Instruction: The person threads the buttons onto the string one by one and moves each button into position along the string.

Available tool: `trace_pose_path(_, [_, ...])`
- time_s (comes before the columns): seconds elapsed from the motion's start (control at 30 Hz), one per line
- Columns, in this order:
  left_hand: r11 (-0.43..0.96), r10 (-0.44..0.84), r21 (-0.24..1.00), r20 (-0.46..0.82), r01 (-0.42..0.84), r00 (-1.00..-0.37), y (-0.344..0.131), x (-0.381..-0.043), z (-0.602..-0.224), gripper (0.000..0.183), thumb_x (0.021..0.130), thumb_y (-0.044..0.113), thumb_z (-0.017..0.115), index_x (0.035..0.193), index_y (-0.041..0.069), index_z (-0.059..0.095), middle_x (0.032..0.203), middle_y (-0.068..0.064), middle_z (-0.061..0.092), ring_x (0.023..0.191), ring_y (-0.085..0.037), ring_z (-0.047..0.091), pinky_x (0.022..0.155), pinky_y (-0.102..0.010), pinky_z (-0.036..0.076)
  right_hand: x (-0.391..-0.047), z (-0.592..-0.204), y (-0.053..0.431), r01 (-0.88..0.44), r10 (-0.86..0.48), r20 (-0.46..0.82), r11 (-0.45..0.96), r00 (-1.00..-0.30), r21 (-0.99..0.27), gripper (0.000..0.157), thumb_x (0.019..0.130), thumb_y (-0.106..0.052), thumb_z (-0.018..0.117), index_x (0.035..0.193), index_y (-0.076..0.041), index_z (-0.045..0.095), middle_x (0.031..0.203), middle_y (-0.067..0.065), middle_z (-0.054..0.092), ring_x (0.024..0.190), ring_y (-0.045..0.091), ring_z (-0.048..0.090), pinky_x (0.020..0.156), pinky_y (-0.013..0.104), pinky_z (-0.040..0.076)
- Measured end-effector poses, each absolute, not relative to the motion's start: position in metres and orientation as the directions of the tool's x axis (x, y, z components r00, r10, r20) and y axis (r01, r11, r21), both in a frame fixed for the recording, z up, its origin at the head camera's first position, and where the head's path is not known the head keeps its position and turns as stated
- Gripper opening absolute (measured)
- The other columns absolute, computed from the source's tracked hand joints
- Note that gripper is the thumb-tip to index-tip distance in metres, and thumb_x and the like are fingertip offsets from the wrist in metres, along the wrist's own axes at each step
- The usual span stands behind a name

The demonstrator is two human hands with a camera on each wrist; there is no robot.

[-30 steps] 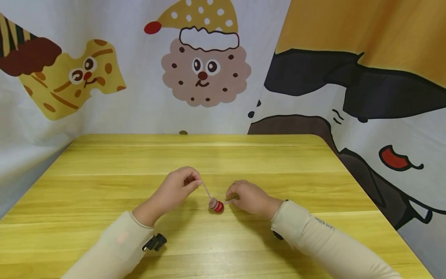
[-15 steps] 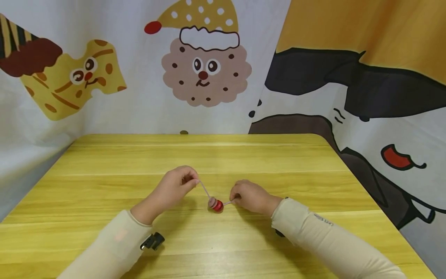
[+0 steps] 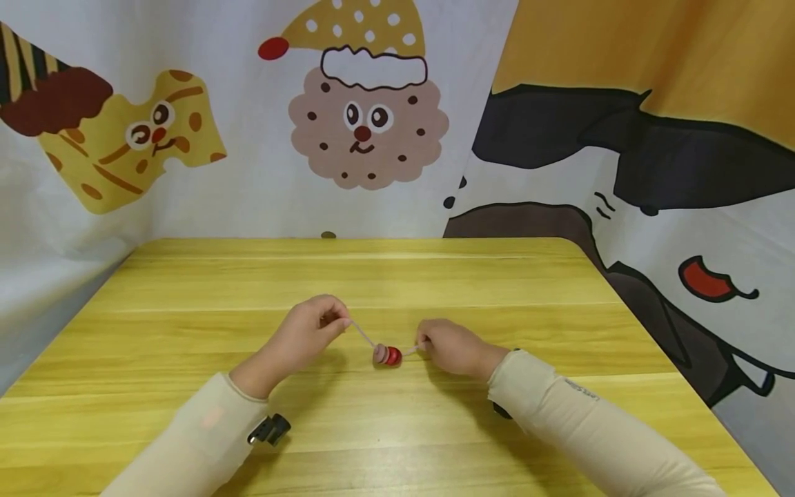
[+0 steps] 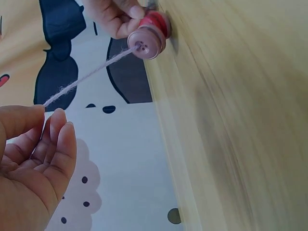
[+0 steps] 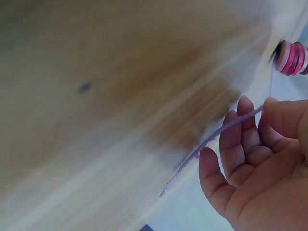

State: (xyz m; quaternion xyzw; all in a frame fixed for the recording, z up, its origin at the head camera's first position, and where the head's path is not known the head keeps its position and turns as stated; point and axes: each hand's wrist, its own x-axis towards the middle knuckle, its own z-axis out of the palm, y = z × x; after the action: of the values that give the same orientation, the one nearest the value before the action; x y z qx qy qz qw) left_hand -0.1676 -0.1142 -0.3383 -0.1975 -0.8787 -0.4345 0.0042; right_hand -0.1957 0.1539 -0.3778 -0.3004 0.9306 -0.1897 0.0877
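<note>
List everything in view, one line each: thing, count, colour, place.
buttons: a small stack, exact count unclear, pink and red, threaded on the yarn, low over the table between the hands
yarn: one strand, pale lilac, running from hand to hand through the buttons
table: one, yellow wood grain, under the hands
backdrop: cartoon-printed cloth, white, yellow, brown and black, behind and to the right of the table
clip: one, black, at the left wrist
sleeves: two, cream, on both forearms
left hand: pinches one end of the yarn
right hand: pinches the other end, beside the buttons
</note>
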Motion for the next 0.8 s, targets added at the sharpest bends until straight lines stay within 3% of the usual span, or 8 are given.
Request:
trace_pose_path(0.23, [0.558, 0.323, 0.765, 0.156, 0.321, -0.934, -0.119, -0.171, -0.342, 0.004, 0.095, 0.005, 0.059, 0.093, 0.003, 0.062, 0.086, -0.010, 0.062, 0.070, -0.017, 0.049, 0.060, -0.028, 0.044, -0.198, -0.375, 0.161, -0.425, -0.518, -0.078, 0.771, -0.852, -0.474, 0.011, 0.100, -0.008, 0.050, 0.089, -0.009, 0.049, 0.075, -0.001, 0.049, 0.068, 0.012, 0.044, 0.064, 0.026, 0.040])
trace_pose_path(0.8, [0.573, 0.281, 0.786, 0.079, 0.233, -0.957, -0.128, -0.185, -0.349, 0.008, 0.098, 0.006, 0.055, 0.095, 0.000, 0.060, 0.088, -0.014, 0.061, 0.070, -0.019, 0.046, 0.061, -0.030, 0.042, -0.209, -0.369, 0.176, -0.408, -0.494, -0.063, 0.778, -0.867, -0.478, 0.009, 0.102, -0.007, 0.044, 0.096, -0.006, 0.050, 0.075, 0.001, 0.049, 0.061, 0.012, 0.039, 0.059, 0.026, 0.038])
